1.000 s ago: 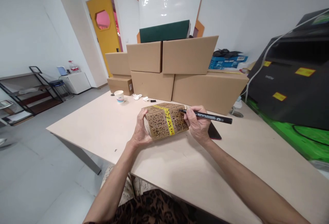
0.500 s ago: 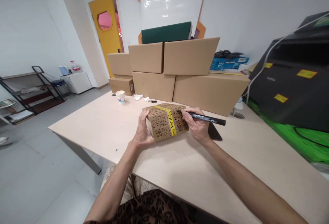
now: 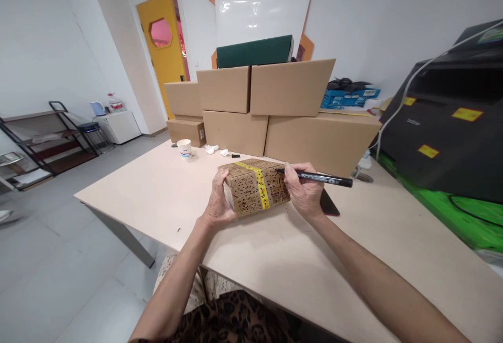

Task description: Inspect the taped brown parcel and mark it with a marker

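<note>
In front of the stacked cartons (image 3: 236,132), the left hand (image 3: 217,200) clasping the speckled box (image 3: 247,191) should brace it firmly while the right hand (image 3: 305,194), pinching the marker (image 3: 326,178), dabs lightly, tip contact seeming likely

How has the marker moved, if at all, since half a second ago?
Yes, rightward: the black marker now reaches past the lower right corner of the largest box.

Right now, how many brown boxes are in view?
7: the taped box in the left hand; behind it, upper-left box, lower-left box, upper-middle box, lower-middle box, upper-right box and lower-right box. More may be hidden behind.
</note>
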`<state>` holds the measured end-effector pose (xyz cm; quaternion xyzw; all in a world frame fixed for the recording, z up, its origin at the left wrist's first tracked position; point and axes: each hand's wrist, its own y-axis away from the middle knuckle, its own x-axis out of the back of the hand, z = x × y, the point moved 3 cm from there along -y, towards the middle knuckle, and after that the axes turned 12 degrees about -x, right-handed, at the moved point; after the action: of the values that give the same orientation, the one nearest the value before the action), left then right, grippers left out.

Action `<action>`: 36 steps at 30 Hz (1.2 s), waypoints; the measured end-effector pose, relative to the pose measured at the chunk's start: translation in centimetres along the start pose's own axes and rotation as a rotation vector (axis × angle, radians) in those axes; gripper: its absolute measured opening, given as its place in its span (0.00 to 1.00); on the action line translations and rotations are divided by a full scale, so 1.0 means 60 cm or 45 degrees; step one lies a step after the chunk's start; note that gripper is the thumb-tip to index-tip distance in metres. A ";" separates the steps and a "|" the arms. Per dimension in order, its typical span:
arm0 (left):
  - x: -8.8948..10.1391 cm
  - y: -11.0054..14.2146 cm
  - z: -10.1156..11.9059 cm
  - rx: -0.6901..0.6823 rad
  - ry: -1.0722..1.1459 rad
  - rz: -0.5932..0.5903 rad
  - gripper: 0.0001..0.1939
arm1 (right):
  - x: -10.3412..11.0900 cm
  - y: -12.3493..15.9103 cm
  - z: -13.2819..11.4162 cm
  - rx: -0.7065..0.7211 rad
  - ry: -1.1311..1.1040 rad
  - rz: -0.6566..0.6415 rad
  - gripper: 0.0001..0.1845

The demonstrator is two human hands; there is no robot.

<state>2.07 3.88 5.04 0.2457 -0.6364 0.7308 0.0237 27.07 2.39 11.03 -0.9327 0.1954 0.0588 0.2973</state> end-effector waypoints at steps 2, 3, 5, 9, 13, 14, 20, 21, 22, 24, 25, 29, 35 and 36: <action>0.001 0.001 -0.001 -0.013 -0.002 -0.002 0.65 | -0.001 -0.002 0.000 -0.043 -0.066 0.012 0.23; 0.002 0.002 -0.002 -0.015 -0.008 -0.002 0.65 | -0.001 -0.003 0.000 -0.066 -0.101 0.012 0.23; 0.004 0.005 -0.005 -0.006 -0.022 0.002 0.67 | 0.000 -0.005 0.001 -0.084 -0.134 0.032 0.24; 0.003 0.010 -0.009 0.014 -0.030 0.009 0.70 | 0.006 -0.009 0.000 -0.033 -0.065 0.057 0.24; 0.001 0.011 -0.009 0.009 -0.031 0.029 0.68 | 0.011 -0.012 -0.005 0.032 0.037 0.036 0.22; 0.002 0.011 -0.009 0.019 -0.028 0.033 0.68 | 0.013 -0.012 -0.006 0.044 0.043 0.038 0.22; 0.005 0.011 -0.010 0.054 0.008 0.058 0.69 | 0.020 -0.002 -0.015 0.097 0.034 0.003 0.18; 0.005 0.011 -0.010 0.054 0.011 0.065 0.69 | 0.019 0.000 -0.017 0.116 0.062 -0.016 0.17; 0.005 0.011 -0.011 0.052 0.012 0.070 0.69 | 0.017 0.001 -0.020 0.132 0.097 -0.042 0.17; 0.004 0.011 -0.011 0.046 0.009 0.077 0.68 | 0.014 0.002 -0.023 0.147 0.161 -0.085 0.16; 0.004 0.011 -0.012 0.048 0.007 0.076 0.69 | 0.013 0.002 -0.024 0.144 0.175 -0.089 0.16; 0.006 0.013 -0.014 0.066 0.014 0.065 0.71 | 0.015 0.002 -0.025 0.153 0.130 -0.041 0.15; 0.005 0.012 -0.010 0.036 0.002 0.058 0.70 | 0.008 0.006 -0.027 0.196 0.229 -0.142 0.12; 0.005 0.012 -0.010 0.035 0.003 0.063 0.70 | 0.009 0.005 -0.029 0.192 0.231 -0.129 0.13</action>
<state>1.38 4.22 4.47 0.2294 -0.6323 0.7400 0.0028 27.41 0.98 12.14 -0.9179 0.1780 -0.0556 0.3503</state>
